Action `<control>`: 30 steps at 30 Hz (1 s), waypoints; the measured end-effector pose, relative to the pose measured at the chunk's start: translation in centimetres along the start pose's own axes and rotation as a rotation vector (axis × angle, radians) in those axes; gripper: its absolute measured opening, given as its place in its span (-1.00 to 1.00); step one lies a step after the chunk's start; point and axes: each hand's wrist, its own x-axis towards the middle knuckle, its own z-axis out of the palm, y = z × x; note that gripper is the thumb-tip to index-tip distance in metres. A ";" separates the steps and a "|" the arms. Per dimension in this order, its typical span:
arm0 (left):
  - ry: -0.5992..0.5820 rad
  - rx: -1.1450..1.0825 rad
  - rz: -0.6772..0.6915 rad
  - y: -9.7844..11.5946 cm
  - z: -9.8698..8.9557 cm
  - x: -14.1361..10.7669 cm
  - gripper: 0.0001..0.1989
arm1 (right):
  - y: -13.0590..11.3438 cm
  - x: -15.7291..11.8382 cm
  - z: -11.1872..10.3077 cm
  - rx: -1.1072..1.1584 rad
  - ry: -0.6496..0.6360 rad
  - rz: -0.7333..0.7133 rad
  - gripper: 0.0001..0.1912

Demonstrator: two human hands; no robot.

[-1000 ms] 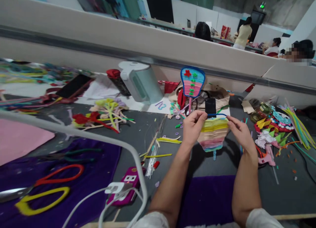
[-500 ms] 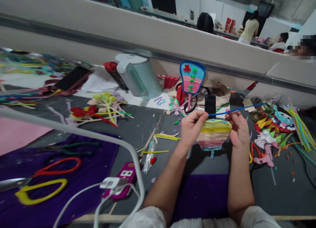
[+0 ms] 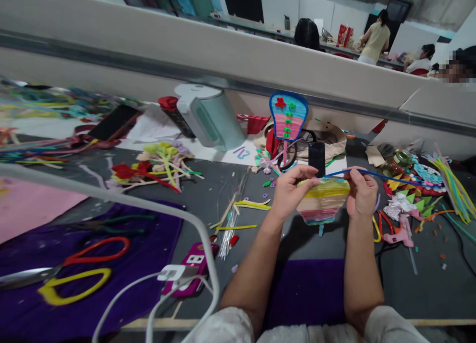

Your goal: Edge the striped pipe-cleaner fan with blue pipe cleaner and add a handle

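Note:
Between my hands is a small fan-shaped piece (image 3: 323, 200) made of striped pipe cleaners, yellow, beige, pink and blue, wide edge up, with a short blue stub below. My left hand (image 3: 292, 193) grips its upper left corner, thumb and forefinger slightly parted at the tips. A blue pipe cleaner (image 3: 386, 176) runs along the top edge and sticks out far to the right. My right hand (image 3: 361, 192) pinches this pipe cleaner at the upper right corner, fingers against the piece. Behind stands a finished-looking fan (image 3: 289, 116) with a blue rim, red flower and green leaves.
Scissors (image 3: 85, 263) lie on purple cloth at left, near a magenta power strip (image 3: 189, 271) with white cables. A kettle (image 3: 210, 117) stands by the partition. A pink glue gun (image 3: 401, 232), a glass jar (image 3: 401, 160) and pipe cleaners (image 3: 451, 184) are at right.
The blue pipe cleaner now lies closer along the top edge, its free end dropped lower at right. My left fingertips have parted slightly; the right hand has shifted a little.

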 end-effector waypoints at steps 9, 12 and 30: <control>-0.067 0.023 0.001 -0.2 -0.4 0.0 -0.66 | 0.2 0.1 0.1 0.063 -0.006 0.107 -0.82; -0.064 0.039 0.010 -0.3 -0.4 0.0 -0.66 | 0.4 0.3 0.0 0.050 -0.003 0.121 -0.80; -0.047 0.045 -0.004 -0.2 -0.4 -0.1 -0.67 | 0.3 0.4 -0.2 0.065 0.023 0.071 -0.85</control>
